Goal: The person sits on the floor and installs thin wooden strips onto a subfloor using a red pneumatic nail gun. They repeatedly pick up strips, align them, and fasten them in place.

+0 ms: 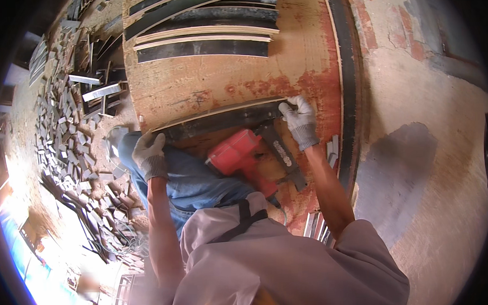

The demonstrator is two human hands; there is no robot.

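Observation:
A long dark strip of plywood (221, 119) with a pale edge spans the space between my hands, slightly bowed in the fisheye picture. My left hand (149, 150), in a grey-white knit glove, is closed round its left end. The gloved right hand (299, 118) pinches the right end between thumb and fingers. Just below the strip, beside my jeans-clad leg (188, 176), lies a red nail gun (236, 153) with a black magazine (281, 154). Part of the nail gun is hidden by the strip and my leg.
Several dark plywood strips (202, 30) lie stacked at the far side of the stained wooden board (198, 81). A dark-faced raised edge (342, 68) runs along its right. Small offcuts (71, 131) cover the floor at left. Nail strips (316, 225) lie near my right elbow.

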